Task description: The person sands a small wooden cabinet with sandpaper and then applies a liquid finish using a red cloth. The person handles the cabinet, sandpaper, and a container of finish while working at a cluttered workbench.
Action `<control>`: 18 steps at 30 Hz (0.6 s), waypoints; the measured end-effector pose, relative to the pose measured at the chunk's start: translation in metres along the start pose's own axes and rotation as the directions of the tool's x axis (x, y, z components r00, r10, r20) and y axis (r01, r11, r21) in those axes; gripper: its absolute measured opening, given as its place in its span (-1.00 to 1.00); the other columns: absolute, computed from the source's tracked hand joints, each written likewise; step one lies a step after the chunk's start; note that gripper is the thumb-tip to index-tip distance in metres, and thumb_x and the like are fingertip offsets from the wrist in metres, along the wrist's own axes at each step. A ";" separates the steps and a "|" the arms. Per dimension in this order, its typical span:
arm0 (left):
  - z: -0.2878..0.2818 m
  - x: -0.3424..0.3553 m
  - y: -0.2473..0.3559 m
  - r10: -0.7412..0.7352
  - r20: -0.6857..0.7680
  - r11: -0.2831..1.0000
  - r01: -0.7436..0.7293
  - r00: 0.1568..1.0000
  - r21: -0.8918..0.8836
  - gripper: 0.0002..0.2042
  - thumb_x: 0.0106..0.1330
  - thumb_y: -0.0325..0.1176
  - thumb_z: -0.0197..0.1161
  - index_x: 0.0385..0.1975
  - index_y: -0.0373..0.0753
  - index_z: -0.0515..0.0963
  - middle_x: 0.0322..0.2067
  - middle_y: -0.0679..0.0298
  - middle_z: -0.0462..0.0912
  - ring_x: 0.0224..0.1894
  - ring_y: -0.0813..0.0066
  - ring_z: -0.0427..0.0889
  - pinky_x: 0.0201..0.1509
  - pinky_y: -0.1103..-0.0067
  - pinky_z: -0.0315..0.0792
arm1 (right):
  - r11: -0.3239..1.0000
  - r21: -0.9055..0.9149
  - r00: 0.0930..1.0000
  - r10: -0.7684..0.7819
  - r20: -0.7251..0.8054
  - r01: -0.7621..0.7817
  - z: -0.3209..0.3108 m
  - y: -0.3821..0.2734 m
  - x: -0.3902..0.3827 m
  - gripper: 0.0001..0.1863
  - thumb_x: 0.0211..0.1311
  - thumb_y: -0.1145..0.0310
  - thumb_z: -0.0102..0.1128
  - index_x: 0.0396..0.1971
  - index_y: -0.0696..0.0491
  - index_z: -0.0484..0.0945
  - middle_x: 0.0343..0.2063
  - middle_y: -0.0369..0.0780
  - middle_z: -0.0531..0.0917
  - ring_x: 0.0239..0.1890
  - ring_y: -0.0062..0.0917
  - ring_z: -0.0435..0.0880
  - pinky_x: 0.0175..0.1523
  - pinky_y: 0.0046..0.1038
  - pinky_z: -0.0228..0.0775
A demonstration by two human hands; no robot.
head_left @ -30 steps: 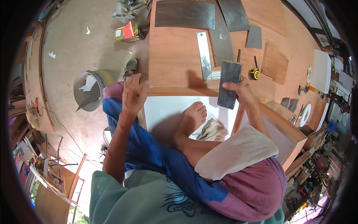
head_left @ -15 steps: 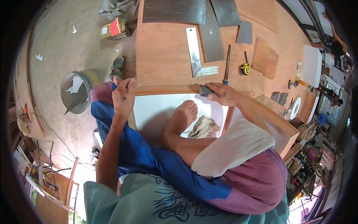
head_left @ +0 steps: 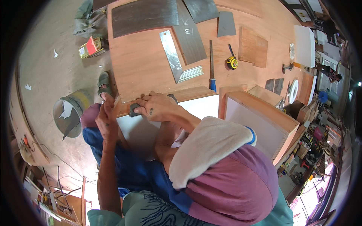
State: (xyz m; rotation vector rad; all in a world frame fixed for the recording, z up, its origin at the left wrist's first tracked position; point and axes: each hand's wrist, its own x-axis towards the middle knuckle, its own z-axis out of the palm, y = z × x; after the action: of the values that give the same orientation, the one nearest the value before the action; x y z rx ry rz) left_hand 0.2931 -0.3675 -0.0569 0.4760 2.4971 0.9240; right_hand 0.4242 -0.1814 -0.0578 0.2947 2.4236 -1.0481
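My right hand point(head_left: 157, 107) is closed over a dark grey block point(head_left: 133, 109) and presses it on the brown wooden edge point(head_left: 190, 93) of a white panel point(head_left: 201, 108). My left hand point(head_left: 106, 119) grips the left corner of that same panel, right beside the block. The rest of the block is hidden under my fingers. My knees in blue trousers and a purple cloth cover the lower part of the panel.
On the plywood bench point(head_left: 139, 71) lie a metal square point(head_left: 171, 56), a blue-handled file point(head_left: 211, 64), a yellow tape measure point(head_left: 232, 62), dark laminate sheets point(head_left: 145, 15) and a small plywood piece point(head_left: 253, 47). A wooden box point(head_left: 260, 120) stands at right. A bucket point(head_left: 69, 115) and a can point(head_left: 90, 46) are on the floor.
My right hand has slid the dark block leftward along the panel's wooden edge, from the right part to the left corner near my left hand. The view has also shifted.
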 end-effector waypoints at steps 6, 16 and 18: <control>-0.002 -0.002 -0.003 -0.008 -0.004 1.000 0.008 1.000 -0.027 -0.66 0.52 -0.26 -0.08 -0.21 -0.40 0.57 -0.34 -0.02 0.68 -0.27 0.01 0.68 -0.14 0.35 0.51 | 0.946 -0.007 0.946 0.325 -0.002 -0.325 -0.066 0.124 -0.117 -0.51 0.49 -0.02 -0.24 0.07 -0.07 0.59 0.00 -0.18 0.65 0.16 -0.24 0.48 0.24 -0.28 0.33; 0.004 -0.002 -0.011 -0.094 -0.066 0.994 0.089 0.993 -0.068 -0.55 0.52 -0.10 -0.14 0.13 -0.35 0.43 -0.19 -0.12 0.66 -0.15 -0.01 0.68 -0.05 0.36 0.51 | 0.996 0.006 0.968 0.080 0.239 -0.084 -0.013 0.002 0.016 -0.42 0.51 -0.06 -0.35 0.07 0.05 0.55 -0.04 -0.02 0.62 0.03 -0.05 0.50 0.20 -0.15 0.32; 0.006 -0.003 -0.017 -0.135 -0.104 0.979 0.117 0.985 -0.166 -0.53 0.51 -0.08 -0.13 0.17 -0.34 0.39 -0.18 -0.07 0.67 -0.16 0.08 0.69 -0.06 0.41 0.51 | 0.997 0.069 0.972 0.001 0.237 -0.017 0.003 -0.031 0.043 -0.41 0.52 -0.05 -0.35 0.12 0.07 0.51 0.03 -0.02 0.59 0.08 -0.04 0.48 0.22 -0.14 0.29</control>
State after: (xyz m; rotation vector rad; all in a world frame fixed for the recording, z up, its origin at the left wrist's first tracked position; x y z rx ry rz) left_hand 0.2963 -0.3775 -0.0715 0.2150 2.4955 1.1176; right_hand 0.3765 -0.2039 -0.0622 0.1914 2.1748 -1.0998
